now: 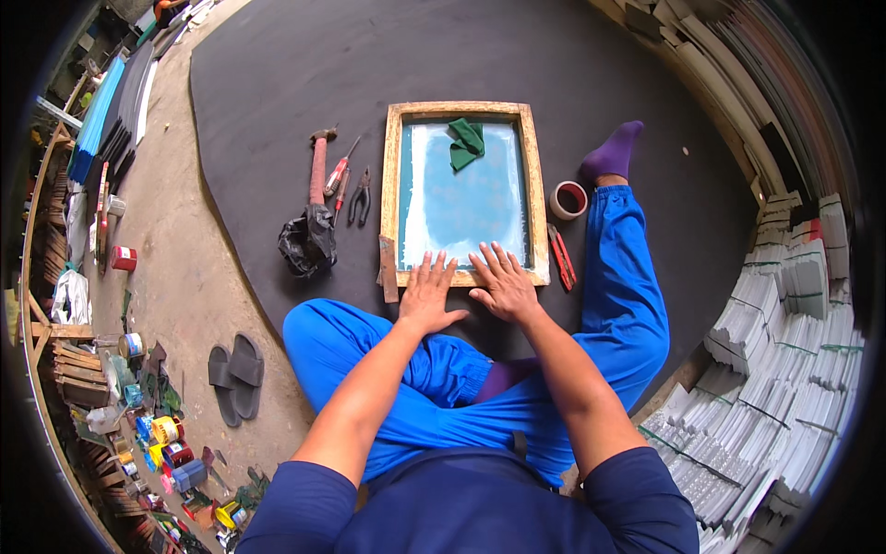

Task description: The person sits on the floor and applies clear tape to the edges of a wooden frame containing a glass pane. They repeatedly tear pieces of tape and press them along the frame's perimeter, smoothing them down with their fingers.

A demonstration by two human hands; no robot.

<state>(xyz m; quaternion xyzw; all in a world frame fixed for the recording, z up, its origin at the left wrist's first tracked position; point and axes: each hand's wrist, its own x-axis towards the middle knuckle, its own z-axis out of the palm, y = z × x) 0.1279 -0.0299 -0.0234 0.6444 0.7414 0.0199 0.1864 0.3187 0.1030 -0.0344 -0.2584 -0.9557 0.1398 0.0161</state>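
A wooden screen-printing frame (394, 175) lies flat on the black mat in front of me, its mesh blue-green with whitish patches. My left hand (428, 295) rests on its near edge, fingers spread and pointing away. Beside it, my right hand (506, 288) lies on the same edge with fingers fanned out. Neither hand holds anything. A crumpled green cloth (467, 144) sits on the upper part of the mesh. At the frame's near left corner lies a wooden-handled strip (388, 268), perhaps a squeegee or scraper.
Left of the frame are a hammer (319, 166), screwdrivers (338, 175), pliers (361, 198) and a black plastic bag (308, 242). To the right lie a tape roll (568, 200) and a red cutter (561, 258). Sandals (237, 379), paint cans (175, 452) and bundled sheets (775, 369) surround the mat.
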